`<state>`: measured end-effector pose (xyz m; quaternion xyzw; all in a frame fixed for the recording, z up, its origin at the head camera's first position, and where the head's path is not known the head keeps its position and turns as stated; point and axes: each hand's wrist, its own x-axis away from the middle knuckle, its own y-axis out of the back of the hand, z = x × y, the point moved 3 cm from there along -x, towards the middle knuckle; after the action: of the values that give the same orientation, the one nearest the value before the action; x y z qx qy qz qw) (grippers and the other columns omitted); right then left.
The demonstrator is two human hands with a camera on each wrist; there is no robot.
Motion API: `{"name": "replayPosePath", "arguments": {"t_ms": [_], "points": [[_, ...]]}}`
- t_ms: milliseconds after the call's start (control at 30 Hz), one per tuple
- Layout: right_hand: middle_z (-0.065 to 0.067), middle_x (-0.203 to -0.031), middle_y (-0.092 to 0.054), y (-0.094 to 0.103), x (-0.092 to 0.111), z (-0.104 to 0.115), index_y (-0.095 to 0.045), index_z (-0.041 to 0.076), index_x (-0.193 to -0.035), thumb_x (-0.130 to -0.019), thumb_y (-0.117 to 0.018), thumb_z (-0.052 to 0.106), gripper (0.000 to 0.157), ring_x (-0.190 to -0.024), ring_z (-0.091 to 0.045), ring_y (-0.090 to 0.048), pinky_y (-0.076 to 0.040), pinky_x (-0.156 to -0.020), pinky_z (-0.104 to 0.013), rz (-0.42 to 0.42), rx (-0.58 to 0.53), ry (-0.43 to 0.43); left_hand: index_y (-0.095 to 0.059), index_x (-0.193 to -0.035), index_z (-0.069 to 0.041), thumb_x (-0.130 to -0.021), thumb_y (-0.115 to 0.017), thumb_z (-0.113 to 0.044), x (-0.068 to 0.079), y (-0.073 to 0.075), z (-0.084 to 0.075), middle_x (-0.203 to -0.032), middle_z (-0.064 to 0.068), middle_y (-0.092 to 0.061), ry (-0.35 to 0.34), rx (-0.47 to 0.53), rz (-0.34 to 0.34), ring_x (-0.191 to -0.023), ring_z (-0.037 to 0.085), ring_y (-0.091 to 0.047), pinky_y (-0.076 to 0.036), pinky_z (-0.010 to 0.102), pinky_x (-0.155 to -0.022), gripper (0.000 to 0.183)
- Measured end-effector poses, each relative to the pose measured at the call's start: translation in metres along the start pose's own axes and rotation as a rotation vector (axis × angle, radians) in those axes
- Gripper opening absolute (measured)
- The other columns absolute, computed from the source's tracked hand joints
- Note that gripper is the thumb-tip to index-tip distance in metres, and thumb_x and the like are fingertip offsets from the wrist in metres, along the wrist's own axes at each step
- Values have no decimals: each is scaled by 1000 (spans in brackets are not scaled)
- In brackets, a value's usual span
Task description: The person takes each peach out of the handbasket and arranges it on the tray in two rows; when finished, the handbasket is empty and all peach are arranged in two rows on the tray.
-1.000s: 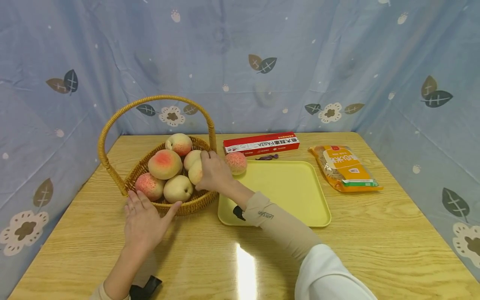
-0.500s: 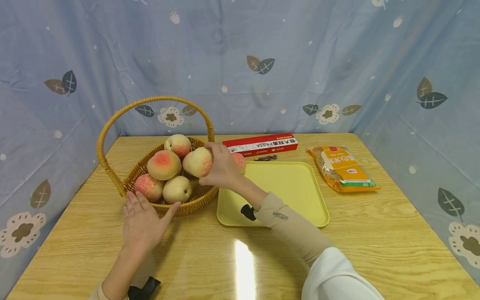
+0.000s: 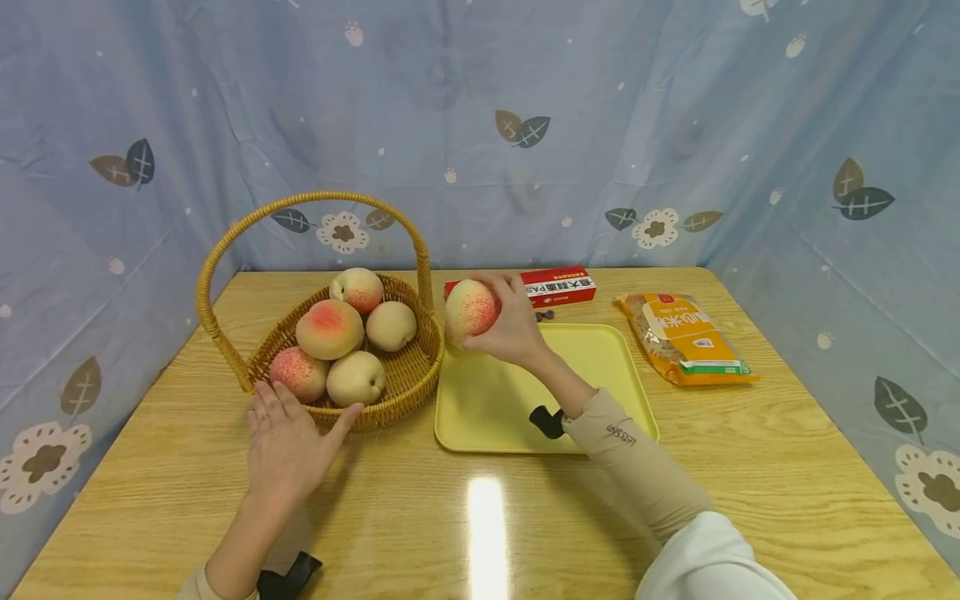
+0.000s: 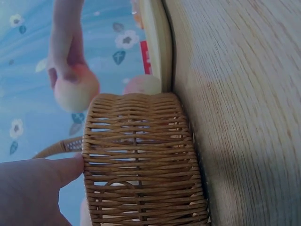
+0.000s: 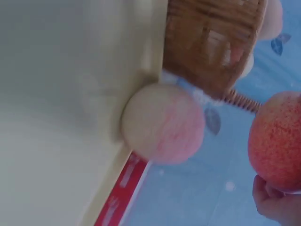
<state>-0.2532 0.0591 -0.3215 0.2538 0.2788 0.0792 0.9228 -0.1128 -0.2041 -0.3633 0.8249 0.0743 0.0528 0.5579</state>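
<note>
My right hand (image 3: pixel 513 321) grips a pale peach with a red-speckled side (image 3: pixel 471 310), held up over the back left corner of the yellow tray (image 3: pixel 555 442). Below it in the right wrist view, another peach (image 5: pixel 162 123) lies at the tray's corner; in the head view it is mostly hidden behind the held one. With fingers spread, my left hand (image 3: pixel 288 442) touches the front left rim of the wicker basket (image 3: pixel 408 408). Several peaches lie inside, among them a red-topped one (image 3: pixel 330 329) and a pale one (image 3: pixel 392 326) at the right.
The basket's tall arched handle (image 3: pixel 315 197) rises above the fruit. Behind the tray lies a red pasta box (image 3: pixel 562 287), with a small purple item (image 3: pixel 544 316) before it. An orange food bag (image 3: pixel 686 337) lies to the right. A patterned blue curtain (image 3: pixel 480 125) encloses the table.
My right hand has lifted a peach out of the basket and carried it rightward to above the tray's corner. My left hand has stayed at the basket rim.
</note>
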Motion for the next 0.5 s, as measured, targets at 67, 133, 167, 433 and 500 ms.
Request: {"name": "replayPosePath", "arguments": {"t_ms": [67,133,167,433,500], "points": [[-21,-124,-45,8,3,-8,-52,2,-130,-56,-82,1,80,-108,-35,-52,-50,-87,-51,-33,23,-48,5,-139,27,-91,-37,-73,0,0,0,-144,47,13,2,3,5,-135,61,5,-4,65,-110,119],[-21,-123,-47,16,6,-16,-49,-2,-129,-55,-81,0,81,-108,-35,-52,-49,-88,-51,-58,39,-94,5,-139,27,-91,-37,-73,-1,0,-1,-144,47,13,2,2,9,-135,61,5,-4,65,-110,119],[-21,-122,-48,20,8,-19,-47,-3,-128,-55,-81,0,81,-108,-35,-52,-49,-89,-50,-67,47,-117,5,-139,27,-91,-37,-73,-1,0,-1,-144,47,13,1,1,12,-135,61,5,-4,65,-110,119],[-22,-121,-54,47,21,-44,-47,-6,-128,-56,-82,2,80,-108,-35,-55,-50,-89,-50,-45,110,-224,5,-138,28,-91,-35,-74,0,1,0,-143,47,14,9,-23,33,-135,61,6,-4,65,-111,120],[-22,-122,-55,52,22,-50,-48,-6,-129,-56,-83,3,81,-108,-36,-55,-50,-89,-51,-42,130,-234,4,-138,28,-90,-35,-74,0,1,0,-143,48,13,6,-30,27,-135,61,5,-4,65,-111,119]]}}
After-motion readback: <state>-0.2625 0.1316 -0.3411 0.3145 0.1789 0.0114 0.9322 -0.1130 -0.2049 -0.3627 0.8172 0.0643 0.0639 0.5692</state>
